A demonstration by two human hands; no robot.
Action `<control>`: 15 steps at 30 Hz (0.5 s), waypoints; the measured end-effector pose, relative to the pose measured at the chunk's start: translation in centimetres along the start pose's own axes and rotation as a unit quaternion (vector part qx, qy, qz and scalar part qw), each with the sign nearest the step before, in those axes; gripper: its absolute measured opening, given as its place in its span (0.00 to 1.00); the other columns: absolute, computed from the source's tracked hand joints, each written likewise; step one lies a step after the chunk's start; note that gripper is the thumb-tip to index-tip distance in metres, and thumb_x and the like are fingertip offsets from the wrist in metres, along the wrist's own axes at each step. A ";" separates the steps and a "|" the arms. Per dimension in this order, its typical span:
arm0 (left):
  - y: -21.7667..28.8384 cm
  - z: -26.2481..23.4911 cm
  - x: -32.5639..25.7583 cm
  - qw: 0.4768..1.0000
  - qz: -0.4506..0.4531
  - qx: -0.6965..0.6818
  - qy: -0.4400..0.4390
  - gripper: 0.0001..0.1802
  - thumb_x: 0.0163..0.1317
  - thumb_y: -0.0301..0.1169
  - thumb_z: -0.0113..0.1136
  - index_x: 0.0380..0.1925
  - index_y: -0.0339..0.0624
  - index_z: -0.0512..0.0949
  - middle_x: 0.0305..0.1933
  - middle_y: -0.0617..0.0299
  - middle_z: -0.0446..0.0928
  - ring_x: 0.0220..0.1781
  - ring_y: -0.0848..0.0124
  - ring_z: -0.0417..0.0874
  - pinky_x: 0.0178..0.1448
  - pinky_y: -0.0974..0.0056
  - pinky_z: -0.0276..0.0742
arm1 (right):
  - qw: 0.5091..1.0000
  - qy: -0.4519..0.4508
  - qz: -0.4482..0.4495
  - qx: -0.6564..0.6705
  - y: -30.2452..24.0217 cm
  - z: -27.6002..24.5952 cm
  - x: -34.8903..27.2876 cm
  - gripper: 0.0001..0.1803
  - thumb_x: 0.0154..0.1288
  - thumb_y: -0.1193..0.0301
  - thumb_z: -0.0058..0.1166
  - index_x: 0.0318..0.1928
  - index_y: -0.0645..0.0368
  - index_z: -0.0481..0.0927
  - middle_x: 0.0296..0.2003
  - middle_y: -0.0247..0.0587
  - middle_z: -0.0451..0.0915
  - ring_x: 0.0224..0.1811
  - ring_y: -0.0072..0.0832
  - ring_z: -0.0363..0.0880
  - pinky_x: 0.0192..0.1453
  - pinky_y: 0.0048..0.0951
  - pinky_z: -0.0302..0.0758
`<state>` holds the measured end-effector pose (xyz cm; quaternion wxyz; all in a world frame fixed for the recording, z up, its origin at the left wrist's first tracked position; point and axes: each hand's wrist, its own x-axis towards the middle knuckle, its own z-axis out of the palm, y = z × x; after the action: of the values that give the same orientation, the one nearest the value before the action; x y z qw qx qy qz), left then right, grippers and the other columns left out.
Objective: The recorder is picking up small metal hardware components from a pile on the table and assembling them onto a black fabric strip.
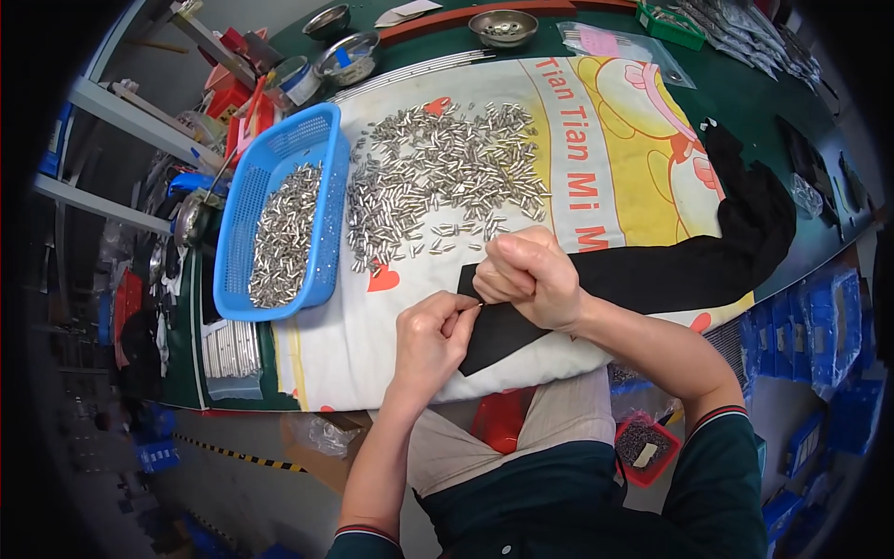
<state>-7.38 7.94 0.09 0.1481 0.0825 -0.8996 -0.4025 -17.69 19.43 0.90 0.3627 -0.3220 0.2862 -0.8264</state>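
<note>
My left hand (432, 339) is closed in a pinch, its thumb and forefinger pressed together around something too small to make out. Just to its right, my right hand (531, 278) is curled into a fist, its lower fingers meeting the left fingertips; what it grips is hidden. Both hands are above the end of a long black cloth (643, 278), which stretches right across the table. Beyond my hands, many small silvery pointed metal pieces (438, 177) lie spread on a patterned white and yellow cloth (582, 191). A few of them lie apart, close to my right hand.
On the left stands a blue plastic basket (328, 224) with more metal pieces inside. Metal bowls (503, 28) and long thin rods (414, 73) are along the back. A green tray (670, 26) sits at the far right. Below the table edge is a red bin (672, 447).
</note>
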 end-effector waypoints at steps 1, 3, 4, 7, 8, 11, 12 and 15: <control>0.0 0.0 0.0 1.000 0.004 -0.003 -0.001 0.02 0.45 0.20 0.59 0.22 0.34 0.77 0.14 0.57 0.69 0.12 0.70 0.65 0.20 0.67 0.62 | 1.000 -0.003 0.002 0.004 0.0 0.0 0.0 0.24 0.65 0.65 0.34 0.10 0.54 0.53 0.07 0.26 0.48 0.11 0.18 0.42 0.18 0.23 0.45; -0.1 0.0 0.0 1.000 0.004 0.004 0.000 0.02 0.45 0.20 0.59 0.22 0.35 0.77 0.15 0.56 0.70 0.13 0.70 0.66 0.20 0.67 0.63 | 1.000 0.001 0.007 -0.002 0.1 0.0 -0.1 0.24 0.65 0.65 0.34 0.10 0.54 0.53 0.07 0.26 0.48 0.11 0.18 0.42 0.18 0.23 0.45; -0.1 0.0 0.0 1.000 0.008 0.002 0.002 0.02 0.45 0.20 0.59 0.22 0.35 0.77 0.15 0.56 0.70 0.13 0.69 0.67 0.20 0.67 0.63 | 1.000 -0.002 0.011 -0.004 0.2 0.0 0.0 0.24 0.65 0.65 0.34 0.10 0.54 0.52 0.07 0.27 0.48 0.10 0.18 0.42 0.18 0.23 0.45; -0.1 0.1 -0.1 1.000 0.013 -0.001 0.009 0.02 0.45 0.20 0.59 0.22 0.35 0.77 0.16 0.56 0.71 0.13 0.69 0.67 0.20 0.67 0.64 | 1.000 -0.001 0.011 -0.006 0.1 0.0 0.1 0.24 0.65 0.65 0.33 0.10 0.54 0.52 0.07 0.27 0.48 0.10 0.18 0.42 0.18 0.24 0.45; -0.2 0.1 -0.1 1.000 0.017 -0.004 0.013 0.02 0.45 0.20 0.59 0.22 0.35 0.77 0.16 0.56 0.71 0.13 0.69 0.68 0.20 0.67 0.64 | 1.000 -0.001 0.010 -0.007 0.1 0.0 0.1 0.24 0.65 0.64 0.34 0.10 0.53 0.52 0.07 0.27 0.48 0.10 0.18 0.42 0.18 0.24 0.44; -0.4 0.1 -0.1 1.000 0.016 -0.006 0.011 0.02 0.45 0.20 0.59 0.22 0.35 0.77 0.16 0.56 0.71 0.13 0.69 0.68 0.21 0.67 0.64 | 1.000 0.004 0.010 -0.005 0.2 -0.1 0.1 0.24 0.65 0.64 0.34 0.10 0.53 0.53 0.07 0.27 0.48 0.10 0.18 0.42 0.18 0.24 0.44; -0.4 0.1 -0.1 1.000 0.015 -0.007 0.012 0.02 0.45 0.20 0.59 0.22 0.35 0.77 0.16 0.56 0.71 0.13 0.69 0.68 0.21 0.67 0.64 | 1.000 0.003 0.012 -0.005 0.3 -0.1 0.1 0.24 0.65 0.64 0.34 0.10 0.53 0.53 0.07 0.27 0.48 0.10 0.18 0.42 0.18 0.24 0.44; -0.4 0.0 -0.1 1.000 0.016 -0.006 0.010 0.02 0.45 0.20 0.59 0.22 0.35 0.77 0.16 0.56 0.71 0.13 0.68 0.68 0.21 0.66 0.64 | 1.000 -0.002 0.012 -0.002 0.3 0.0 0.1 0.24 0.65 0.64 0.34 0.10 0.53 0.53 0.07 0.27 0.48 0.10 0.18 0.42 0.18 0.24 0.44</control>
<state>-7.25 7.69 -0.19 0.1643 0.0710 -0.8970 -0.4041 -17.66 19.17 0.74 0.3729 -0.3206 0.2910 -0.8206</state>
